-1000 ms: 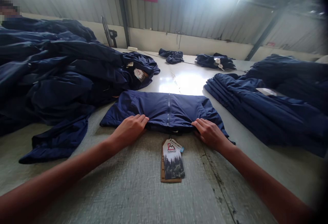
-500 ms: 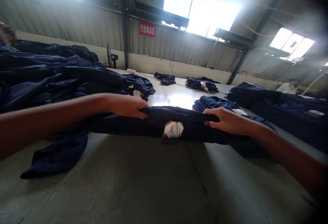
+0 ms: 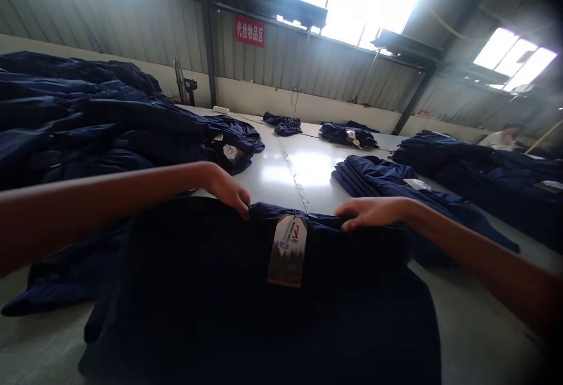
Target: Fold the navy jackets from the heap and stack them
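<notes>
A dark navy garment hangs spread out in front of me, its lower part running out of the bottom of the view. My left hand pinches its upper edge left of the middle, and my right hand grips the same edge on the right. Between them a cardboard hang tag with a forest picture dangles from the edge. Whether the garment is a jacket or something else, I cannot tell.
A large heap of navy garments lies on the left of the white table. Folded stacks stand on the right, with smaller bundles farther back. A small fan is near the wall. Another person is at the far right.
The garment has opened from a narrow, bunched fold into a broad hanging panel. Its tag now hangs in full view. Both hands keep hold of the edge, and the camera has tipped slightly down.
</notes>
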`<state>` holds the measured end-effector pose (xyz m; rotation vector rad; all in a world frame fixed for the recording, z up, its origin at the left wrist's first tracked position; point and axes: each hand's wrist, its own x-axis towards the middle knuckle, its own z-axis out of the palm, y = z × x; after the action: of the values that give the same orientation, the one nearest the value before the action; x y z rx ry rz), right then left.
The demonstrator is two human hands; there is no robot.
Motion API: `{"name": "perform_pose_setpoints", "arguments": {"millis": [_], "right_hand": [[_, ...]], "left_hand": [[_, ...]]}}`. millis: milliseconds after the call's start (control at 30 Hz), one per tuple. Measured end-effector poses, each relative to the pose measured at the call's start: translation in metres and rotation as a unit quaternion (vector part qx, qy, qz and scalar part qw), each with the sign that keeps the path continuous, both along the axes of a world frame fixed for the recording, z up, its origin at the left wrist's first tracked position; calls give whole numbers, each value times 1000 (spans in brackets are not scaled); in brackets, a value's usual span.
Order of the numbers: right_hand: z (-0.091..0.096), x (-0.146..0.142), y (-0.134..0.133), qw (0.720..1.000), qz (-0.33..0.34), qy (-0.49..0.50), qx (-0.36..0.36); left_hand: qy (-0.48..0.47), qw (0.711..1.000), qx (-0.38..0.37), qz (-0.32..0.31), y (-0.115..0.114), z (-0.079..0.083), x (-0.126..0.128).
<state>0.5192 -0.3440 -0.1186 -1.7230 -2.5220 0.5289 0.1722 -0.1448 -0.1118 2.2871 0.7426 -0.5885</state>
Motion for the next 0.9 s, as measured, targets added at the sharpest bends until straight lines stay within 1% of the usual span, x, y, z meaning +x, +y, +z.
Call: {"name": "perform_pose_setpoints", "arguments": {"millis": [33, 67, 100, 133, 200, 267, 367, 433, 500, 600, 700, 767, 800, 900], "right_hand": [[-16, 3, 16, 995, 17, 35, -88], [-30, 7, 32, 987, 21, 64, -144], [-43, 12, 48, 982, 13, 82, -171], [-54, 17, 63, 982, -4, 85, -167], [-72, 27, 89, 990, -47, 63, -115], [-86, 35, 104, 995, -85, 30, -49], [-101, 37, 108, 990, -121, -6, 67], [-107, 28, 102, 982, -115, -6, 153], [-111, 10, 96, 976, -71, 8, 207], [-122, -23, 91, 972, 2, 3, 235], [-142, -47, 92, 966, 33, -20, 256], [-158, -52, 93, 963, 48, -20, 264], [-164, -53, 93, 962, 53, -17, 269], [-174, -49, 92, 957, 38, 11, 288]], "left_hand": [[-1, 1000, -13, -8, 15, -21, 6], [8, 1000, -21, -17, 30, -40, 13], [17, 1000, -16, -20, 45, -55, 21], [25, 999, -4, -23, 57, -67, 28], [28, 999, 36, -25, 77, -82, 41], [13, 997, 78, -26, 90, -87, 48], [-35, 990, 137, -24, 96, -90, 48], [-101, 974, 201, -31, 90, -93, 47], [-173, 950, 258, -40, 76, -101, 50], [-245, 920, 303, -46, 44, -120, 61], [-291, 885, 361, -38, 15, -145, 69], [-309, 870, 383, -27, 5, -160, 69], [-314, 868, 385, -22, 2, -165, 68], [-313, 873, 374, -13, 1, -174, 64]]}}
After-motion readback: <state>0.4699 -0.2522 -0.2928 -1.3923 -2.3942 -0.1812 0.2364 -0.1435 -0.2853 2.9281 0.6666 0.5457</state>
